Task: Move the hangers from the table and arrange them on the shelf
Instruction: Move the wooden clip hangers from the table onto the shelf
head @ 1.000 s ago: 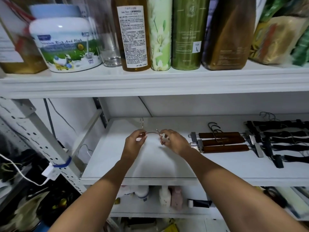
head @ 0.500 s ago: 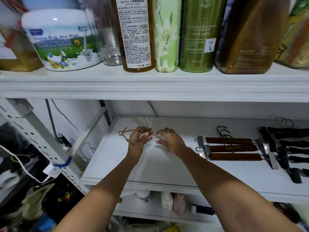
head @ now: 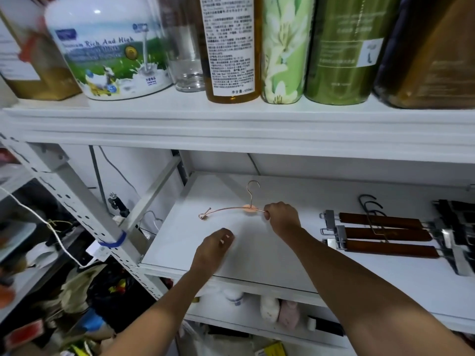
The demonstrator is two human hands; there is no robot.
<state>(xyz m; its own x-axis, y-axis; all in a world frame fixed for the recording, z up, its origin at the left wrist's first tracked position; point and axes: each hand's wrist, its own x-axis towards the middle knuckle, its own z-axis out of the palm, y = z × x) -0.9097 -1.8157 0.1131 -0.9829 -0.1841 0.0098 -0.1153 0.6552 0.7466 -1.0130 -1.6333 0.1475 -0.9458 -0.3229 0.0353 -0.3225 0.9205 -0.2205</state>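
Observation:
A thin rose-gold wire hanger (head: 226, 209) lies on the white middle shelf (head: 257, 263), hook pointing to the back. My right hand (head: 281, 219) is closed around its right end, hiding that tip. My left hand (head: 214, 249) hovers nearer the shelf's front edge, fingers loosely curled and holding nothing. To the right lie three brown wooden clip hangers (head: 383, 233) side by side, and beyond them a stack of black hangers (head: 455, 222) at the frame's edge.
The upper shelf (head: 231, 124) juts out overhead, loaded with a milk-powder tub (head: 108, 47), a glass jar (head: 185, 47), bottles and green tins. A perforated metal upright (head: 84, 214) and cables stand at the left. Small bottles (head: 280, 308) sit on the lower shelf.
My left hand has let go of the wire hanger and pulled back toward the front edge. The hanger now lies flat, held only by my right hand at its right end.

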